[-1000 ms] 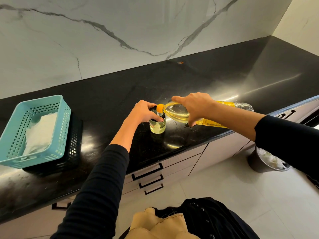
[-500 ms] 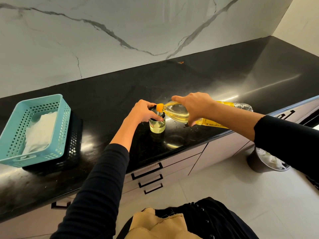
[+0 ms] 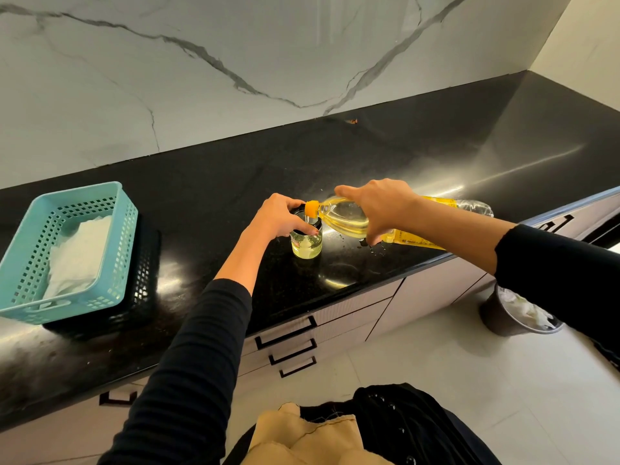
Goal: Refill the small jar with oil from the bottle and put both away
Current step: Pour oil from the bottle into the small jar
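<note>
just ahead, on a glossy black countertop (image 3: 235,176), a person in long black sleeves pours oil, seen from their own head height looking down. the small jar (image 3: 307,245) stands upright near the counter's front edge, clear glass with pale yellow oil filling its lower part. the left hand (image 3: 278,214) grips the jar from the left, its fingers curled round the dark top rim and the thumb lying along the near side. the right hand (image 3: 379,204) holds the bottle (image 3: 345,218) tipped almost level above the counter; its fingers are wrapped over the bottle's shoulder, with the forefinger stretched toward the neck. the bottle's orange neck (image 3: 311,208) sits right over the jar's mouth, while its clear base points away to the right. yellow oil pools in the bottle's lower side. a few small drops lie on the counter just under the right hand.

well apart to the left, a teal plastic basket (image 3: 127,209) with a white cloth (image 3: 80,253) inside sits on top of a black basket (image 3: 146,283). behind the counter rises a white marble wall (image 3: 235,45) with grey veins. below the counter edge are pale drawers (image 3: 285,337) with black handles, and a dark bin (image 3: 503,317) holding white scraps stands on the light tiled floor to the right.
</note>
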